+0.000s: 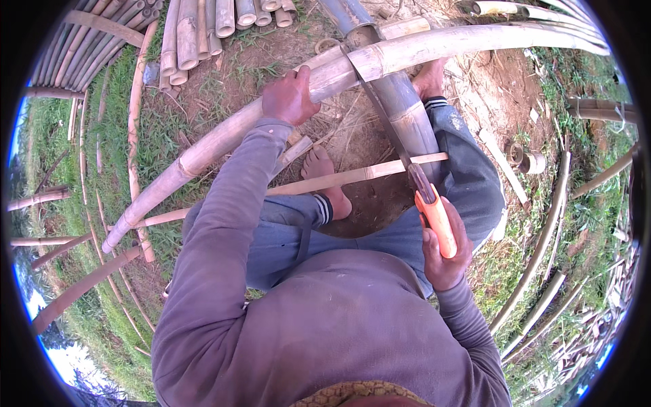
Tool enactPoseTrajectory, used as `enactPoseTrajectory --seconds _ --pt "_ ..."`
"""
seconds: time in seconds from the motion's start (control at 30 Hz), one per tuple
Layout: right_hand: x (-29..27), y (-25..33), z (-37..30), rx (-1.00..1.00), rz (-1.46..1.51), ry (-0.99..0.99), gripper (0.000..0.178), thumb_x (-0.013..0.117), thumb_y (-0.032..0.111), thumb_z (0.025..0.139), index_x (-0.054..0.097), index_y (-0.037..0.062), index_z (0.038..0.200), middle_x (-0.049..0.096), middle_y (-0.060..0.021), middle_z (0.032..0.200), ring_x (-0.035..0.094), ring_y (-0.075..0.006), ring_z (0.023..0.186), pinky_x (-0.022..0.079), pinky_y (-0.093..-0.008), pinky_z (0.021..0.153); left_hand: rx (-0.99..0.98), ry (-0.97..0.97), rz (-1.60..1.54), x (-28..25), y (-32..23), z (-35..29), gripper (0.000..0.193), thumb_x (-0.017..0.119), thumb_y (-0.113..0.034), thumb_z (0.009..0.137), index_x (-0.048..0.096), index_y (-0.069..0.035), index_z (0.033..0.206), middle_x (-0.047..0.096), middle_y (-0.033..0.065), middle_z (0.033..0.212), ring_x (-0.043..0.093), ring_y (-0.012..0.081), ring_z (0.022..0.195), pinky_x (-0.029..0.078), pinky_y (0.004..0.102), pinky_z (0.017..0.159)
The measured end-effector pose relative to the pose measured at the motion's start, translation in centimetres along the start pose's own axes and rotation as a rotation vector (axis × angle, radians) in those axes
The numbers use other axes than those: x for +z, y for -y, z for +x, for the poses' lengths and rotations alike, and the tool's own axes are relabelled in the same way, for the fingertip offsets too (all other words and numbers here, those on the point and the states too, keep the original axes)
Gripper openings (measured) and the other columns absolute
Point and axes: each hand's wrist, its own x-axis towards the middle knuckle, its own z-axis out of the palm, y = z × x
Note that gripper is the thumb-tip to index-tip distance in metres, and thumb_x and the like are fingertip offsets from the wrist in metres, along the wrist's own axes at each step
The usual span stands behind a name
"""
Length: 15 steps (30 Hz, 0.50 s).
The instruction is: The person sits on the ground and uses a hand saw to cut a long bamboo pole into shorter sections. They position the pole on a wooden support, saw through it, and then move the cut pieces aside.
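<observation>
A long, thick bamboo pole [434, 49] slants across in front of me, from the lower left to the upper right. My left hand [290, 97] is wrapped over it, left of its middle. In my right hand [447, 245] is the orange handle of a hand saw [388, 112]. The saw's dark blade reaches away from me, and its far part lies against the pole, to the right of my left hand. Beneath the pole runs a thicker grey bamboo log [409, 119], which it crosses. How deep the blade sits in the pole I cannot tell.
Cut bamboo lengths [224, 17] are stacked at the far left, beside a larger bamboo pile [102, 37]. A thin bamboo strip [359, 175] lies across near my legs. My bare feet [317, 164] rest on brown soil. Bamboo offcuts [532, 161] and long poles [542, 244] lie at the right.
</observation>
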Motion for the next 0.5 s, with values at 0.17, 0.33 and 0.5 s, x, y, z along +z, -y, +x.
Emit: enactPoseTrajectory --seconds 0.17,0.33,0.5 --pt "8.9 -4.6 13.2 -0.144 0.006 -0.134 0.043 0.077 0.015 0.099 0.066 0.0008 0.138 0.078 -0.0239 0.108 0.080 -0.0338 0.097 0.061 -0.0416 0.082 0.064 -0.046 0.012 1.4 -0.4 0.0 0.068 0.090 -0.036 0.076 0.059 -0.011 0.130 0.072 0.0167 0.115 0.075 0.0394 0.105 0.059 0.0547 0.091" --pt "10.9 -1.9 16.3 -0.080 -0.105 -0.147 0.041 0.079 0.023 0.098 0.063 0.0049 0.132 0.076 -0.0235 0.100 0.076 -0.0444 0.094 0.059 -0.0479 0.078 0.085 -0.109 0.045 0.8 -0.3 0.0 0.067 0.090 -0.036 0.075 0.059 -0.011 0.128 0.073 0.0165 0.114 0.074 0.0395 0.106 0.059 0.0547 0.090" --pt "0.0 -2.1 -3.0 0.059 -0.202 -0.002 0.031 0.079 0.017 0.099 0.062 -0.0017 0.118 0.077 -0.0150 0.094 0.078 -0.0221 0.080 0.060 -0.0348 0.072 0.034 -0.012 -0.021 0.5 0.5 -0.2 0.063 0.090 -0.035 0.076 0.062 -0.011 0.127 0.070 0.0171 0.118 0.073 0.0405 0.104 0.058 0.0529 0.091"
